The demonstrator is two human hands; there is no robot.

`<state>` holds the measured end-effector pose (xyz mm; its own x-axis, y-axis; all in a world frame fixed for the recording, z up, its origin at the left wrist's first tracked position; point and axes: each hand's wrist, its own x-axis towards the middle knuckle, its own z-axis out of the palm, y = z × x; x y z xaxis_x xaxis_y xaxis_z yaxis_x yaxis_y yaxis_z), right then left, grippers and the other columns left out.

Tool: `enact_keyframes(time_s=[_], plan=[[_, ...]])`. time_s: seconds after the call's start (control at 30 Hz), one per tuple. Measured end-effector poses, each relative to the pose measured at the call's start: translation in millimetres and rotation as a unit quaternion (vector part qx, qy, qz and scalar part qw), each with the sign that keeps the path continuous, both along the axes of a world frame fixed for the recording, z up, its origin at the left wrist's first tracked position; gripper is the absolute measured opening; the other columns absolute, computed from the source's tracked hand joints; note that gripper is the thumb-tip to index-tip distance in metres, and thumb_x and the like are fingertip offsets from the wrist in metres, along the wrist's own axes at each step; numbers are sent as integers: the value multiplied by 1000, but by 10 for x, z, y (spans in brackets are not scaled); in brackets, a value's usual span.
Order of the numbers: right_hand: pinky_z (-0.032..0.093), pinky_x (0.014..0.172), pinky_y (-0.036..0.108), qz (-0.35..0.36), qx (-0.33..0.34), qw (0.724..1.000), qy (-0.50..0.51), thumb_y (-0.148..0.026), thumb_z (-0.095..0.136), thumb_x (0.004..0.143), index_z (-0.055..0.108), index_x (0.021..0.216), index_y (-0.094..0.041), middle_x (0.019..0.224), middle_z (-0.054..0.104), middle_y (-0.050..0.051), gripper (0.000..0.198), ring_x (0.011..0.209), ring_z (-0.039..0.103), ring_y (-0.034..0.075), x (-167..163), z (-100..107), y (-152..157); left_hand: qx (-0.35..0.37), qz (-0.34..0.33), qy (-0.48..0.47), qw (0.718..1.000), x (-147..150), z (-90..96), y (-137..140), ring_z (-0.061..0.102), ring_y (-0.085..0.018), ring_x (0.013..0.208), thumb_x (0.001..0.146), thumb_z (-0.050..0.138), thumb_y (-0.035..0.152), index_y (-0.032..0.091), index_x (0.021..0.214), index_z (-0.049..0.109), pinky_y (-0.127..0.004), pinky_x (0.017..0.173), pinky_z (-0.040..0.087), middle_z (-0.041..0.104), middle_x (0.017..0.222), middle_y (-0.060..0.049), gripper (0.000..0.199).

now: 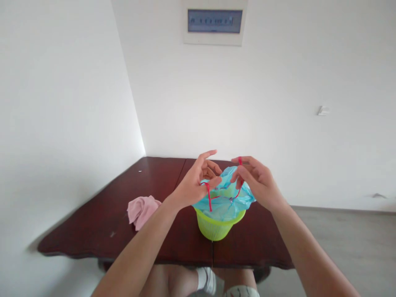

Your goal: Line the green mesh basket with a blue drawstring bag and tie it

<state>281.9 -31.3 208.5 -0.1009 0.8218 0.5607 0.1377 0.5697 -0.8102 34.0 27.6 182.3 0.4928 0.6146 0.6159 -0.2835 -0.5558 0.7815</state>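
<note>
A light blue plastic bag [227, 210] lines a lime-green bucket [213, 231], its edge folded out over the rim. Red drawstring [209, 200] runs from the bag up to both hands. My left hand [201, 177] is at the left of the bag's mouth, with the cord hooked over its thumb and the other fingers spread. At the right side, my right hand [255, 179] has another stretch of cord looped on its index finger, with the thumb close beneath. The bucket's far rim is hidden by the bag and hands.
The bucket stands on a dark red-brown wooden table [105, 222] with a wavy edge, close to white walls. A crumpled pink cloth [142, 211] lies left of my forearm. An electrical panel [215, 21] and a switch [323, 110] are on the wall.
</note>
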Motion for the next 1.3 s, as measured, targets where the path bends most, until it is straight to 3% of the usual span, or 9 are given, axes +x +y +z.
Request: enact_keyframes(time_s=[0.17, 0.3, 0.47, 0.53, 0.67, 0.9, 1.1, 1.2, 1.3], plan=[[60, 61, 29, 30, -13, 997, -66, -55, 84, 108, 76, 125, -22, 80, 79, -1, 38, 62, 71, 15, 3, 198, 0, 51, 138, 134, 980, -157, 14, 6, 70, -22, 89, 121, 65, 57, 26, 148, 72, -34, 78, 57, 76, 108, -5, 41], [59, 61, 30, -10, 14, 1000, 8, -57, 85, 109, 80, 126, -22, 81, 78, 0, 39, 62, 70, 15, 201, 148, -45, 18, 319, 259, 911, -771, 65, 20, 58, -24, 75, 118, 50, 82, 25, 82, 64, -36, 72, 46, 66, 78, -1, 69], [63, 67, 31, -73, 54, 990, 110, -50, 91, 104, 81, 129, -25, 97, 79, 1, 37, 68, 73, 13, 340, -4, 48, -91, 169, 154, 969, -1204, 90, 82, 79, -34, 116, 112, 47, 95, 23, 58, 63, -40, 104, 59, 89, 113, -13, 91], [66, 69, 31, -93, 68, 986, 121, -46, 92, 103, 79, 135, -28, 105, 78, 1, 39, 73, 74, 14, 316, -87, 135, -154, 97, 9, 983, -1152, 43, 137, 78, -35, 137, 110, 66, 86, 21, 65, 77, -39, 113, 61, 87, 146, -14, 80], [71, 78, 36, -124, 105, 980, 113, -39, 86, 105, 63, 163, -37, 126, 76, 4, 62, 94, 82, 20, 207, -250, 327, -235, 28, -235, 943, -838, -83, 279, 85, -29, 128, 109, 86, 54, 19, 99, 93, -40, 116, 66, 91, 134, -14, 37], [66, 120, 61, -189, 179, 964, 42, -47, 80, 112, 41, 185, -45, 173, 62, 15, 82, 153, 68, 35, 91, -309, 444, -220, -30, -284, 933, -361, -62, 316, 80, -31, 143, 110, 79, 43, 16, 131, 91, -45, 131, 60, 86, 149, -17, 37], [74, 105, 58, -48, 138, 987, 66, -48, 78, 116, 13, 192, -43, 138, 82, 12, 100, 102, 86, 28, -102, -172, 356, -113, -42, -239, 963, -155, 73, 224, 86, -21, 113, 102, 95, 47, 22, 155, 83, -32, 109, 69, 80, 159, -16, 60], [72, 69, 44, -16, 100, 994, 46, -45, 73, 119, 14, 192, -45, 122, 83, 8, 94, 68, 73, 20, -238, -116, 288, -43, -20, -142, 989, -42, 149, 133, 73, -7, 74, 103, 98, 39, 30, 161, 79, -23, 79, 66, 75, 167, -15, 62], [69, 69, 41, 12, 102, 995, -13, -44, 63, 124, 27, 191, -44, 105, 80, 4, 76, 69, 68, 20, -312, -122, 246, -29, -5, -66, 997, 61, 177, 61, 59, -3, 62, 106, 95, 38, 32, 164, 77, -19, 57, 51, 76, 163, -16, 60]])
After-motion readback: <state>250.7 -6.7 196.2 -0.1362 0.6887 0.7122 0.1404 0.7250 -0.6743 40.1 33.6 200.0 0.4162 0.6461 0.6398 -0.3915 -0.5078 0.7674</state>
